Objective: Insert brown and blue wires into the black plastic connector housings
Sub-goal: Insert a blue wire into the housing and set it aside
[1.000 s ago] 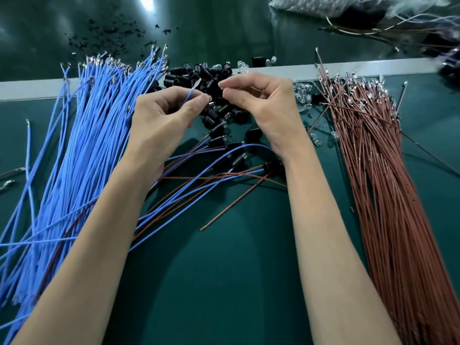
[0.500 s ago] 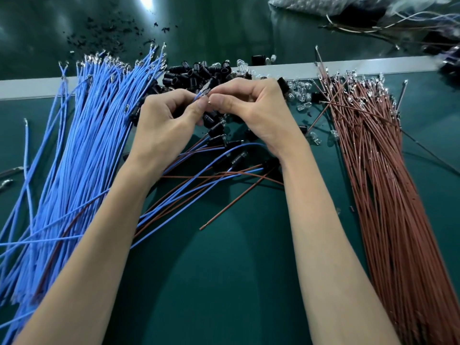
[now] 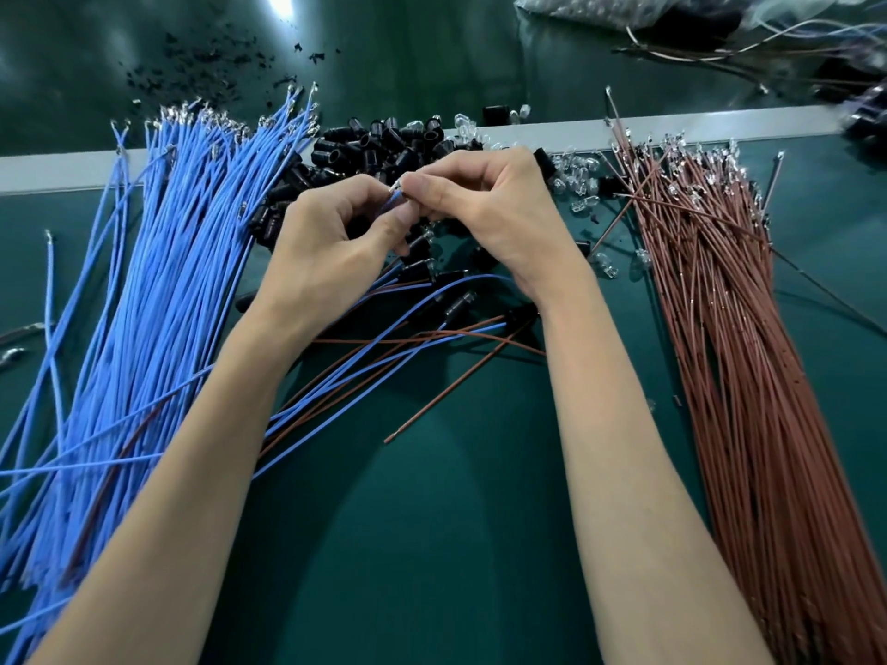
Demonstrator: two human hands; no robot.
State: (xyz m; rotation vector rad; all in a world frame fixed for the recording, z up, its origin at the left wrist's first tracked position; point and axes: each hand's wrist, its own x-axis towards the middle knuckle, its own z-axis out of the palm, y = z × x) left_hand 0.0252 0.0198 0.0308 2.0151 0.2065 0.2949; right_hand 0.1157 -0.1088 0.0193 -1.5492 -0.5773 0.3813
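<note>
My left hand (image 3: 326,237) pinches a single blue wire (image 3: 394,199) near its metal tip. My right hand (image 3: 494,208) meets it fingertip to fingertip, its fingers curled round something small that is hidden, with a black housing (image 3: 545,161) poking out behind its knuckles. Both hands hover over a heap of black connector housings (image 3: 384,141). A thick bundle of blue wires (image 3: 158,290) lies on the left. On the right lies a bundle of brown wires (image 3: 749,357). Several finished blue and brown wire pairs (image 3: 398,343) lie under my wrists.
Small clear bulbs (image 3: 578,177) are scattered between the housings and the brown bundle. A pale strip (image 3: 672,129) crosses the green mat at the back. Black debris (image 3: 192,64) and a plastic bag (image 3: 624,7) lie beyond it. Bare green mat (image 3: 456,544) lies between my forearms.
My hands have come together: the right hand moved left until its fingertips met the left hand's, and the blue wire's tip now sits between them.
</note>
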